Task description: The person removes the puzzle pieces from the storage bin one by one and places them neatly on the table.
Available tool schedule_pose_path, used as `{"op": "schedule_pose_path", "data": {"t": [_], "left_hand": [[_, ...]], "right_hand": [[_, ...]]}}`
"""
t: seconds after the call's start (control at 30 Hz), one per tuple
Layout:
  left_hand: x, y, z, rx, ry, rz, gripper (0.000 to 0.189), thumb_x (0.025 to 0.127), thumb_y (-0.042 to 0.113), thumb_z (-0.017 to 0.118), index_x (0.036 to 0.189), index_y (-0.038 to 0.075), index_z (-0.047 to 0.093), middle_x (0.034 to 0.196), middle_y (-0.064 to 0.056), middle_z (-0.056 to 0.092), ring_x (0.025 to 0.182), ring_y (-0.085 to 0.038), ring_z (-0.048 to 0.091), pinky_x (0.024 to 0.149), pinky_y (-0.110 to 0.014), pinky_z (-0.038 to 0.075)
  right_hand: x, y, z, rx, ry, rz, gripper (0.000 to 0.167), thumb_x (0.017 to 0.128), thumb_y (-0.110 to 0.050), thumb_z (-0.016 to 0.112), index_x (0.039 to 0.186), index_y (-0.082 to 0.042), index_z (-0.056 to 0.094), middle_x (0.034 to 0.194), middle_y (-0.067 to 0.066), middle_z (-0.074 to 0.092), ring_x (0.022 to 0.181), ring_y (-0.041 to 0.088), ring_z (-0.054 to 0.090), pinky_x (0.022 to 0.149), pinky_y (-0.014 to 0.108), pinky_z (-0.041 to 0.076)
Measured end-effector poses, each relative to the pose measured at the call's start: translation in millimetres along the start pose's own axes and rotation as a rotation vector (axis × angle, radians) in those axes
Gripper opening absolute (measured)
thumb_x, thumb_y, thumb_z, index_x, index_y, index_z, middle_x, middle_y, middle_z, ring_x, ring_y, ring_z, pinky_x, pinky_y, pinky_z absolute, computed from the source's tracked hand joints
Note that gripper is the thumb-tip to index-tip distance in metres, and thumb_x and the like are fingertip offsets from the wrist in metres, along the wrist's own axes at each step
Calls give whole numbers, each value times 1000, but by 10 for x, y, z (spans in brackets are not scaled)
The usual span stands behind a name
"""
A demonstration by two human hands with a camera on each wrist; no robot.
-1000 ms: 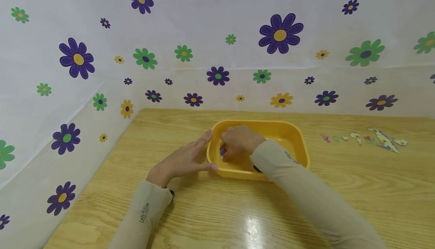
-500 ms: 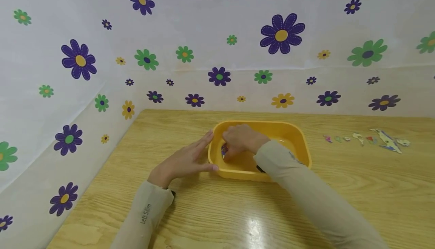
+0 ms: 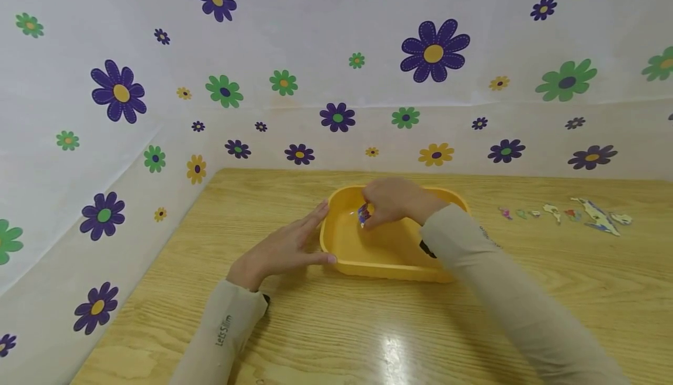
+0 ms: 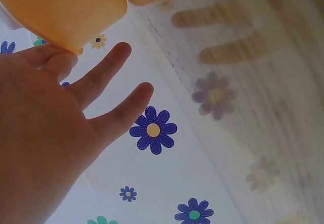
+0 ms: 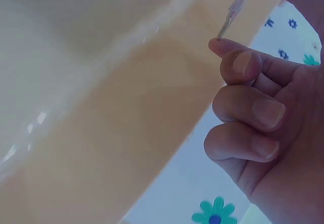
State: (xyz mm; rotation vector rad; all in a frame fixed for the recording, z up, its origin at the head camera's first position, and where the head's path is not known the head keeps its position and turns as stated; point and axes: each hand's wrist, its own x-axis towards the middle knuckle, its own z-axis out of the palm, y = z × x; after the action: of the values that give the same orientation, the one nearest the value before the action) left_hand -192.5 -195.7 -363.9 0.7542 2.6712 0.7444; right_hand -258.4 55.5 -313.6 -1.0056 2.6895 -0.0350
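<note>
A yellow-orange plastic tub (image 3: 389, 269) stands on the wooden table in the head view. My left hand (image 3: 286, 248) touches its left end, thumb at the front corner and fingers spread along the outside. The left wrist view shows the same hand (image 4: 61, 107) with two fingers straight and apart from the tub. Over the tub's inside, my right hand (image 3: 394, 198) pinches a small flat blue-and-purple cutout (image 3: 363, 214). Seen edge-on in the right wrist view, the cutout (image 5: 236, 11) looks thin; the other fingers curl into the palm.
Several small flat cutouts (image 3: 552, 212) lie in a row on the table to the right of the tub. The largest is a pale-and-blue one (image 3: 596, 215). A white flower-printed sheet (image 3: 315, 81) rises behind and to the left of the table (image 3: 326, 326).
My right hand has lifted and moved right and back from the tub's left end, carrying the cutout, more of which shows. The left hand has stayed at the tub.
</note>
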Motion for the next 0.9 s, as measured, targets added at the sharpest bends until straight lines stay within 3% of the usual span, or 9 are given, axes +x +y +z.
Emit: {"op": "schedule_pose_path", "data": {"t": [0.53,0.9], "left_hand": [[-7,4,0,8,3,11,106,89,64,67,165,20,7,169,5,3,153,-25,16,121,-50,20],[-10,9,-6,-7,0,21,107,89,63,68,165,18,7,169,4,2,153,-25,14,122,-50,19]], "right_hand": [[-293,300,-150,41,59,59,52,87,-39,75,115,4,65,105,12,68,95,28,61,87,45,55],[-492,446,-233,49,75,102,54,87,-38,78,117,5,67,106,14,70,86,25,59,85,45,56]]}}
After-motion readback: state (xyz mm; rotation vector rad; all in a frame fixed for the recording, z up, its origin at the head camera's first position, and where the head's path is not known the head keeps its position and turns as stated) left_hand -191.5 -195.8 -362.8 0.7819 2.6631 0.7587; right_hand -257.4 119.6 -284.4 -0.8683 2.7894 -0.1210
